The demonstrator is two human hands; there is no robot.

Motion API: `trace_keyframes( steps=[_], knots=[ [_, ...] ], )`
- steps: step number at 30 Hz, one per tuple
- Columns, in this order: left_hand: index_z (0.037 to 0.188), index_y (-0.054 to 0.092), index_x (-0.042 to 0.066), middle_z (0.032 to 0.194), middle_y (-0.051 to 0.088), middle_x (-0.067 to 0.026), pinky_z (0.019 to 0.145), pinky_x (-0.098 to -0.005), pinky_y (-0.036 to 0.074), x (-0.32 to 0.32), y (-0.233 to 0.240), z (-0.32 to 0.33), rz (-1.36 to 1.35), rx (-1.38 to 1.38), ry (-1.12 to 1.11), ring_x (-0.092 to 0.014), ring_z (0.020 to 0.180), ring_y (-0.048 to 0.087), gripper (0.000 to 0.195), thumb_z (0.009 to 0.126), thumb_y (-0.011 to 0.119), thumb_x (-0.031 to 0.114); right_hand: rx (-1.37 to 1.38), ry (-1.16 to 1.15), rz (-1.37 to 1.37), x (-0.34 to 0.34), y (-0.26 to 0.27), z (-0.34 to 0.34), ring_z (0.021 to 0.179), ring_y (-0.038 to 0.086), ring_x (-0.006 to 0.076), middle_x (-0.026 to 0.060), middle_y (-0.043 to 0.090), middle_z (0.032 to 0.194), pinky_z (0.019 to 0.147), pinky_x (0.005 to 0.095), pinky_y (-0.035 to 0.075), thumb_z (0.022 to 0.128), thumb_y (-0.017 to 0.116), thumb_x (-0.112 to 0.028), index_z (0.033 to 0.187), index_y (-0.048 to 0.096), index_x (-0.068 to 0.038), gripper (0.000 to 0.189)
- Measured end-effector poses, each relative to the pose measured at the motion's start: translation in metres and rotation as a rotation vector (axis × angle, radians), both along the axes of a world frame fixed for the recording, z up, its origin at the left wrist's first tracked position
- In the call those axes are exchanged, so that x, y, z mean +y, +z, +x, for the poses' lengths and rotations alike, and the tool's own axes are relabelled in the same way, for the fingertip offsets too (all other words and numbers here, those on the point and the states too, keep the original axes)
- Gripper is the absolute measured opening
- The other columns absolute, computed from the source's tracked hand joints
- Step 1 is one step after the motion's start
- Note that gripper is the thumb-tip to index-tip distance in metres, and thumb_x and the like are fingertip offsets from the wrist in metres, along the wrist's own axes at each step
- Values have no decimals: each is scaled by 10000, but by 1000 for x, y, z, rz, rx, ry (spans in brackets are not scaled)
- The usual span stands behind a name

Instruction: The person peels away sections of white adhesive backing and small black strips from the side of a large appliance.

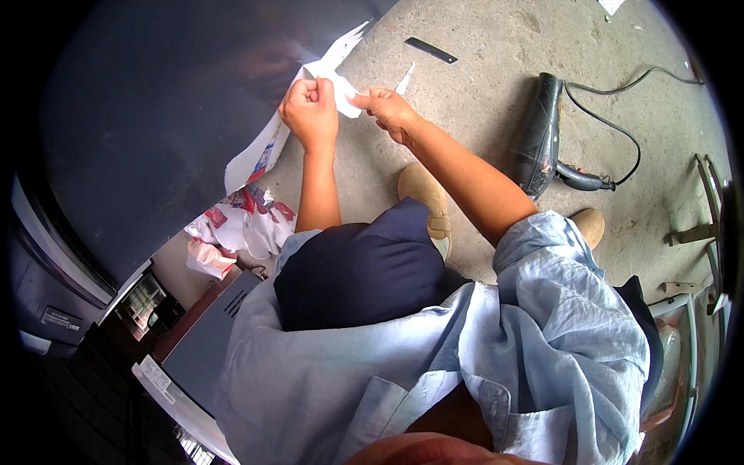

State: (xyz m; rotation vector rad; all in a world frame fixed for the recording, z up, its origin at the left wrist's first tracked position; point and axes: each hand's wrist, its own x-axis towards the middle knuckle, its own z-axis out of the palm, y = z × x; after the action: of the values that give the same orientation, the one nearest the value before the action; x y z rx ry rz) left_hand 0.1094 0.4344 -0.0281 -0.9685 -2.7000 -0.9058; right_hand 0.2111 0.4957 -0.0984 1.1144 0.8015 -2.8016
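Along the edge of a large dark flat panel [145, 104], white sheeting [250, 154] with red and blue print hangs loose. At its upper end is a torn white flap [344, 96]. The fingers of my left hand [309, 110] are curled against the panel's edge, pinching the flap's near side. My right hand [390, 111] grips the flap's free corner between thumb and fingers. The flap stretches between both hands, with ragged strips above them.
A black hair dryer [539, 136] with a cord lies on the concrete floor [476, 87] at right. Beyond my hands lie a flat black strip [431, 50] and a white scrap [405, 78]. Crumpled printed sheeting [250, 229] is heaped below the panel. Metal frames [694, 232] stand at far right.
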Motion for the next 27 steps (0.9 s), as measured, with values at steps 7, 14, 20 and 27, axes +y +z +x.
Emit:
trace_keyframes(
  steps=[7,14,20,27],
  knots=[
    [551,484,67,521,457,-27,636,-369,371,-4,3,2,-25,-9,-43,-231,546,479,313,771,682,169,-7,14,1,-1,1,2,891,519,124,-8,654,837,881,299,345,737,808,-367,765,662,-119,289],
    [601,568,13,508,494,-31,490,-327,356,-11,-2,-4,-51,115,-132,-140,465,450,269,771,692,180,27,41,8,4,12,10,681,368,72,-103,469,682,647,263,263,719,812,-407,665,554,-243,310],
    [578,508,56,518,457,-21,636,-347,361,-13,-2,-3,-48,59,-143,-201,526,461,277,766,679,164,6,72,-71,4,1,11,702,378,77,-99,492,713,662,266,272,709,825,-397,712,567,-234,306],
    [560,468,76,526,445,-17,695,-358,361,-16,2,3,-54,-37,-79,-235,552,468,301,768,668,162,-10,51,-125,0,-1,14,782,391,90,-62,521,787,726,291,302,714,819,-399,805,620,-200,297]
  ],
)
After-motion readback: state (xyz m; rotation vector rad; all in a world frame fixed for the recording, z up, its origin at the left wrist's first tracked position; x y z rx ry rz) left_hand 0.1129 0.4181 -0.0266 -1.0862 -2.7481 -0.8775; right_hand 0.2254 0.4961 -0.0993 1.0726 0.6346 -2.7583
